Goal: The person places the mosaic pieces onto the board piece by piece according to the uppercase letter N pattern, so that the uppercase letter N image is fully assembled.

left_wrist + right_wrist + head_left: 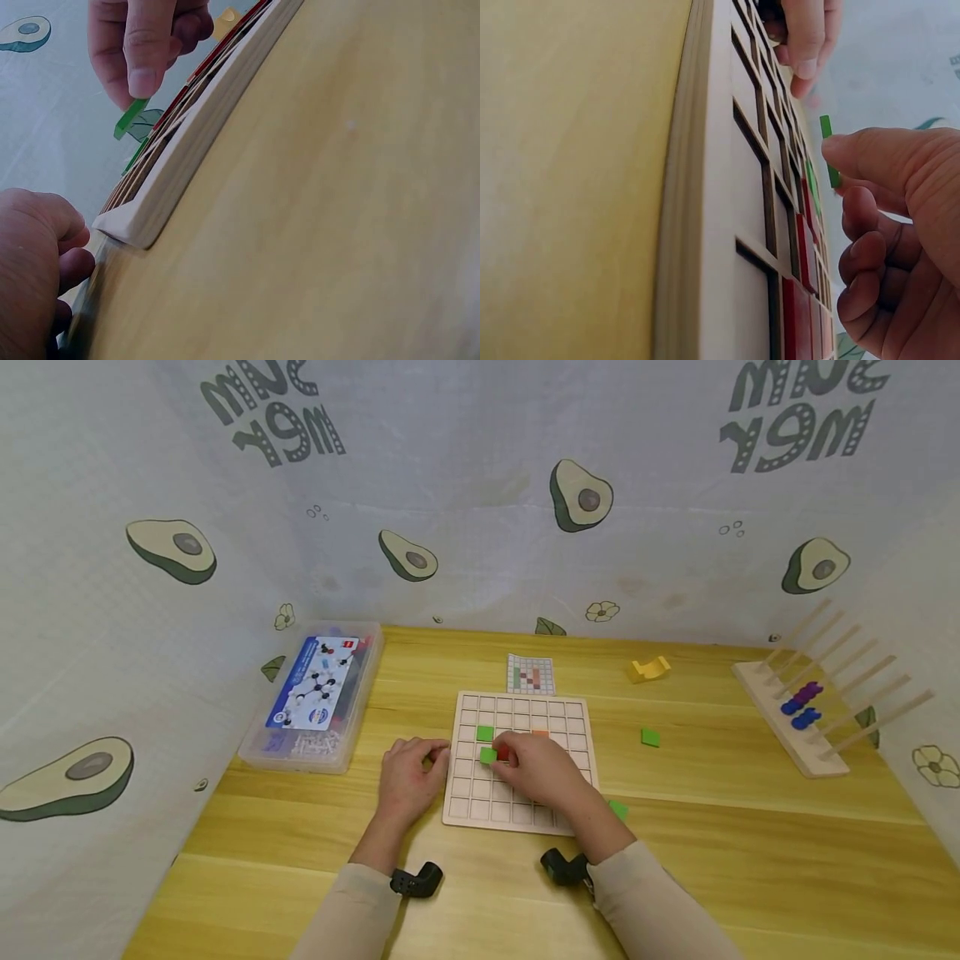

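My right hand (536,768) pinches a green square tile (488,756) between thumb and fingertip, over the left part of a wooden grid board (480,810). In the right wrist view the pinched tile (829,151) stands on edge, apart from the board. Another green tile (485,733) lies in a cell just behind it. Red tiles (503,752) sit in the board, partly hidden by my right hand, and an orange-red tile (540,733) shows beyond it. My left hand (408,781) rests at the board's left edge, fingers loosely bent, fingertips against the edge.
A pattern card (543,685) lies behind the board. Loose green tiles (650,738) are to its right, one by my right forearm. A yellow curved block (648,669), a pegged wooden rack (795,727) and a clear plastic case (337,752) stand around.
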Action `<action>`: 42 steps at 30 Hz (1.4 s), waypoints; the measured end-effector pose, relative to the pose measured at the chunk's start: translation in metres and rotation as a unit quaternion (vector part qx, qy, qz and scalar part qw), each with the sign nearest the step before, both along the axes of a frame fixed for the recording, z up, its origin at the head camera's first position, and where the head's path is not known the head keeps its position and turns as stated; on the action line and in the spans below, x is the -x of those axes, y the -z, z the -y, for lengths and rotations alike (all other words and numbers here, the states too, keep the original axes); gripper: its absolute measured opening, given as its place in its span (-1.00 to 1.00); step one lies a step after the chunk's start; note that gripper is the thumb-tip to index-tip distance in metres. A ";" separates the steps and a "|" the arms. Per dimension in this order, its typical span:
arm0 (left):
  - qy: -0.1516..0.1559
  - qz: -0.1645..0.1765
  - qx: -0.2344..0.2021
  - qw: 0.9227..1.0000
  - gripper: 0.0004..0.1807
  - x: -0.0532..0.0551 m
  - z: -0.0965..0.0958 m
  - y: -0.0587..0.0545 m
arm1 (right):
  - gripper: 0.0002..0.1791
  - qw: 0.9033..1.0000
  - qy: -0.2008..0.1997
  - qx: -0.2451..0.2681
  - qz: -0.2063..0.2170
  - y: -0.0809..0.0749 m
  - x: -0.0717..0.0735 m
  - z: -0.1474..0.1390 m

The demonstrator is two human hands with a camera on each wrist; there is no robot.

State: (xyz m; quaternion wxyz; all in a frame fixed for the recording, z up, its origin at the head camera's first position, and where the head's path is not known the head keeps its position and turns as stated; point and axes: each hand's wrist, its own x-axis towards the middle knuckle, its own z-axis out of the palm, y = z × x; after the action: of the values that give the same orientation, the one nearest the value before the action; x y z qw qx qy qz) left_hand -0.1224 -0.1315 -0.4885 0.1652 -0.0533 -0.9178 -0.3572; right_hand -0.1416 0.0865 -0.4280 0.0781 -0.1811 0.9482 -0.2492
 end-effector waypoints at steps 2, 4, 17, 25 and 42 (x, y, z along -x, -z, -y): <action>0.000 -0.007 0.002 1.000 -0.82 0.000 0.000 0.001 | -0.71 1.000 -0.003 -0.002 -0.003 0.001 0.002 0.001; 0.000 -0.015 0.004 1.000 -0.82 0.000 -0.001 0.002 | -0.71 1.000 -0.006 -0.002 -0.005 0.002 0.004 0.002; 0.002 0.006 -0.003 1.000 -0.81 0.001 -0.002 -0.001 | -0.71 1.000 0.001 -0.024 0.000 0.007 0.013 0.006; 0.003 -0.016 0.002 1.000 -0.82 0.000 -0.002 0.001 | -0.70 0.999 0.011 -0.028 0.012 0.009 0.014 0.007; 0.001 -0.014 0.003 1.000 -0.81 0.001 0.000 0.000 | -0.69 1.000 0.016 -0.008 0.013 0.003 0.015 0.006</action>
State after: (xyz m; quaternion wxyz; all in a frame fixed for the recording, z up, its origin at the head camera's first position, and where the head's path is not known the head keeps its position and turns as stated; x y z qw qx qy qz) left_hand -0.1229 -0.1316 -0.4886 0.1777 -0.0600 -0.9163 -0.3539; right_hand -0.1564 0.0802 -0.4307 0.0880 -0.1619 0.9519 -0.2448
